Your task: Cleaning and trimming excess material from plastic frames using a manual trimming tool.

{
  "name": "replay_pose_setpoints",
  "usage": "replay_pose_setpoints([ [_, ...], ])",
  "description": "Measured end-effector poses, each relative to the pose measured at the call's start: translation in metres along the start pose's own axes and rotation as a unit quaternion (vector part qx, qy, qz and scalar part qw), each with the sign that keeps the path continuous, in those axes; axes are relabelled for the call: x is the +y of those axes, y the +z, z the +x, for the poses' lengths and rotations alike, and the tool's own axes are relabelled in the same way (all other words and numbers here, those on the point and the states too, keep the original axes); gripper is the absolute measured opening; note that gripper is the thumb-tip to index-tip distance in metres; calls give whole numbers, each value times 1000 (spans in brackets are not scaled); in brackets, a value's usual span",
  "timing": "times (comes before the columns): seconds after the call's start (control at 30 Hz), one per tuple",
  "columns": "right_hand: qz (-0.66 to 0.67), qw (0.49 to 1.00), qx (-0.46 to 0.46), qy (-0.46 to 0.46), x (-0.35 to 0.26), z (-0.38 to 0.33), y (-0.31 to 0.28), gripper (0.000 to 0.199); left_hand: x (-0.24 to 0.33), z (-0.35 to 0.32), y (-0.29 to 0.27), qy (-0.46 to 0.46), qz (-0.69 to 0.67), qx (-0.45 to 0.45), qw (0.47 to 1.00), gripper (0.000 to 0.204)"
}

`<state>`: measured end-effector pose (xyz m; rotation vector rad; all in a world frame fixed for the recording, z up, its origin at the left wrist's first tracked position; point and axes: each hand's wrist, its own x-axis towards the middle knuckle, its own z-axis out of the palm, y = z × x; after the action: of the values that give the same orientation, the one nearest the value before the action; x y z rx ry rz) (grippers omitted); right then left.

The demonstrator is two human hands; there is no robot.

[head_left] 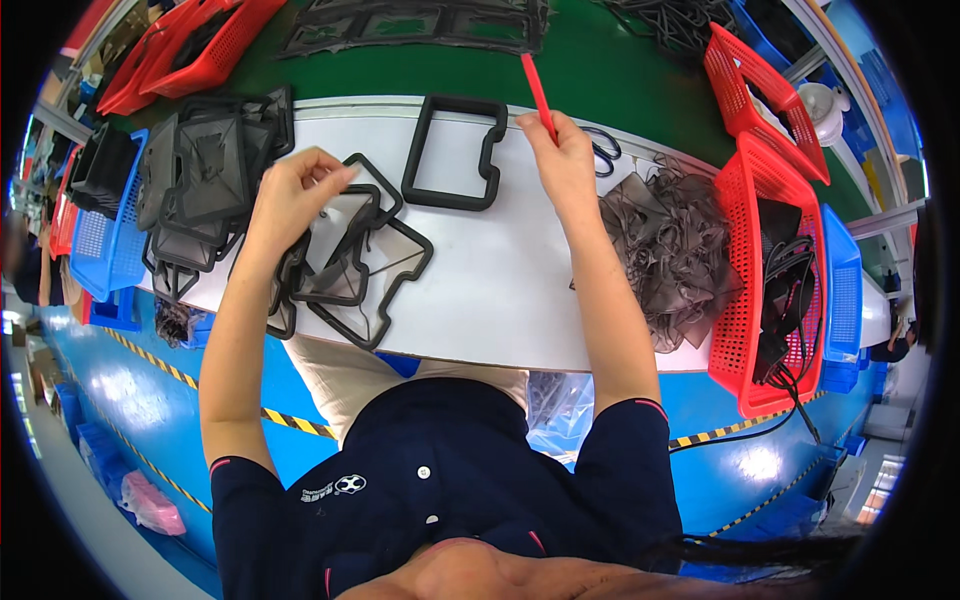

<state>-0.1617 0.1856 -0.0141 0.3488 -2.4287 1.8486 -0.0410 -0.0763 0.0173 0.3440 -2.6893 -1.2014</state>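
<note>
My right hand is closed around a slim red pen-like stick that points up and away over the table. Fingers bent in a pinch, my left hand is over loose black frames with thin grey mesh; what it grips, if anything, is hidden. Between my hands, one thicker black frame with a notched right side lies flat on the white tabletop. Just beyond my right wrist lie scissors with dark handles.
A stack of meshed frames is at the left. Crumpled grey mesh is heaped at the right, beside a red basket holding black parts and cords. Joined black frames lie on the green surface at the back.
</note>
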Motion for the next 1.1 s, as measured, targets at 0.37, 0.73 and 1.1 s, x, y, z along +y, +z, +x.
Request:
replay_pose_setpoints([
  [0.37,342,936,-59,54,-33,-38,-4,31,-19,-23,-38,43,-47,148,987,13],
  [0.73,361,915,-177,26,-65,-79,24,26,1,-30,-77,146,-347,177,909,22],
  [1.1,308,906,-285,-55,-34,-110,73,13,2,-64,-17,204,-143,68,966,15],
])
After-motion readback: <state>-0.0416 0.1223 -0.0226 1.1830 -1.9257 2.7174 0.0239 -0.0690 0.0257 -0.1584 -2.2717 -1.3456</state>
